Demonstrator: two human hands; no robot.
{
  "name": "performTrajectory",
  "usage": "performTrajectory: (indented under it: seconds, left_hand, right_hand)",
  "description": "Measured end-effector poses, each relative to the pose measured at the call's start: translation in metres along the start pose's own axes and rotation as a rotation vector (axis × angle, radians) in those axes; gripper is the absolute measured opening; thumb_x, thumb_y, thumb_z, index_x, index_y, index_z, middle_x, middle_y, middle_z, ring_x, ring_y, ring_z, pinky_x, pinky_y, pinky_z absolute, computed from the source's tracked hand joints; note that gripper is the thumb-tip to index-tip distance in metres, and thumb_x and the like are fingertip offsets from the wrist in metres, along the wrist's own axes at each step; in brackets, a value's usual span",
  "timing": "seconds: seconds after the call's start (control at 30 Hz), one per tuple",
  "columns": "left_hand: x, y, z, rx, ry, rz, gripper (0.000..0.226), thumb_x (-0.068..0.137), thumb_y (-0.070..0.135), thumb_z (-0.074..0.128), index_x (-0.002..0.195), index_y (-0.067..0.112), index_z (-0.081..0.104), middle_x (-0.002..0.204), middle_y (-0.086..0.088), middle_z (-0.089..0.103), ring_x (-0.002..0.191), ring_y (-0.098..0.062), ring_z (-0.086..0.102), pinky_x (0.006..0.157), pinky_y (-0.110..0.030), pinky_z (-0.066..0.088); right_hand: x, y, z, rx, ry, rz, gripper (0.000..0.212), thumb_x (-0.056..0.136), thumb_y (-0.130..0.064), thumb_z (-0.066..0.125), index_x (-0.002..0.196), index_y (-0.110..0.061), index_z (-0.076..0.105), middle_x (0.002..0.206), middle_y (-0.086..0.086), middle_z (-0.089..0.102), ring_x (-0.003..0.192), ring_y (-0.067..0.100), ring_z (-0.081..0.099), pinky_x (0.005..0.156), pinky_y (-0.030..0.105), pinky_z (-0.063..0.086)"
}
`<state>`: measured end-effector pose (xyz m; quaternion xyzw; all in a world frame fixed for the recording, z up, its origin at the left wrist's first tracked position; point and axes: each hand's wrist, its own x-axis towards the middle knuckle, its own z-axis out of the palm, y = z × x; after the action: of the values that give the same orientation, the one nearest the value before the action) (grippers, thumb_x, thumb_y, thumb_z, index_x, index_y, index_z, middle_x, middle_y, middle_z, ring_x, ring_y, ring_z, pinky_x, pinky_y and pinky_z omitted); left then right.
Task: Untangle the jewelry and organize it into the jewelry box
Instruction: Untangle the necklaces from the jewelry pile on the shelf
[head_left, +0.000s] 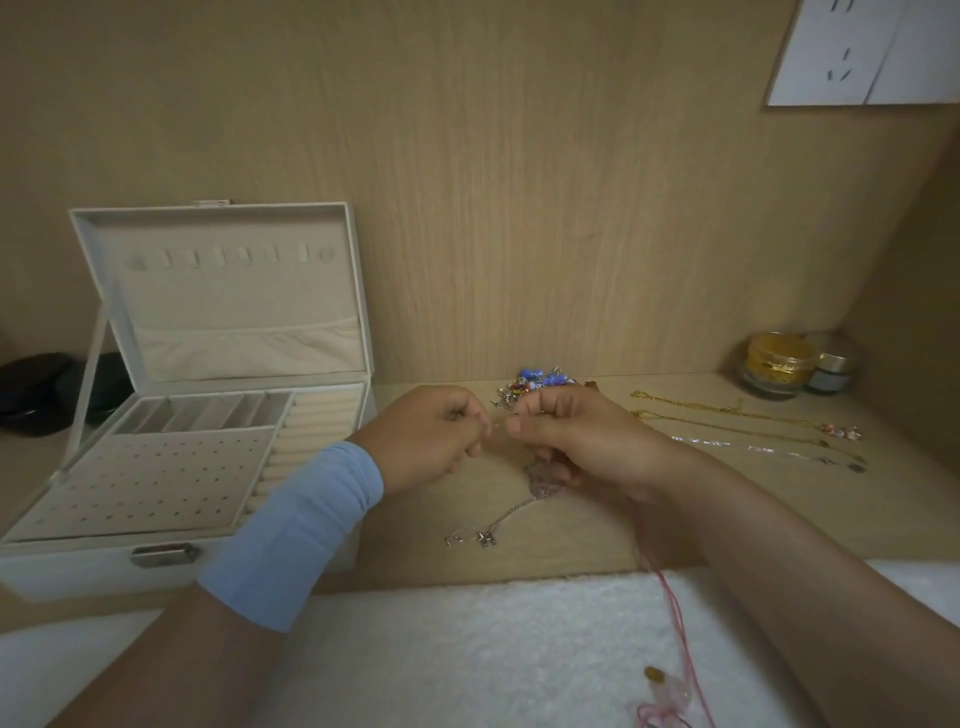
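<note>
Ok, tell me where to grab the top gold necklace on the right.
Pinch the gold necklace at its pendant end, far right, coming straight down from above. It lies flat and stretched straight on the desk, and the pendant probably gives fingertips more to catch.

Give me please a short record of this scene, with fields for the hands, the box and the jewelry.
left hand: pinches the tangled chain, fingers curled
right hand: pinches the same chain, close to the left hand
jewelry box: open, on the left; no jewelry visible inside
necklaces: laid out separately, right of the hands
small jewelry pile: behind the hands
pink cord: lies over the white towel
</note>
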<state>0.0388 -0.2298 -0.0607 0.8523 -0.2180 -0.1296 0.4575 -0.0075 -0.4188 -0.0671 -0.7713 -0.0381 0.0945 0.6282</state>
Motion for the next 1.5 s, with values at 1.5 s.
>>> performTrajectory:
  seconds: [1.5]
  left_hand:
    - [-0.004, 0.017, -0.012, -0.562, 0.071, -0.031, 0.022, 0.099, 0.014, 0.050, 0.078, 0.010, 0.055, 0.048, 0.002, 0.038, 0.040, -0.013, 0.036, 0.051, -0.025, 0.030]
  right_hand:
    - [-0.003, -0.005, -0.003, -0.613, 0.119, -0.078, 0.015, 0.093, -0.015, 0.064, 0.088, -0.020, 0.077, 0.068, -0.024, 0.069, 0.064, -0.013, 0.059, 0.064, 0.008, 0.041]
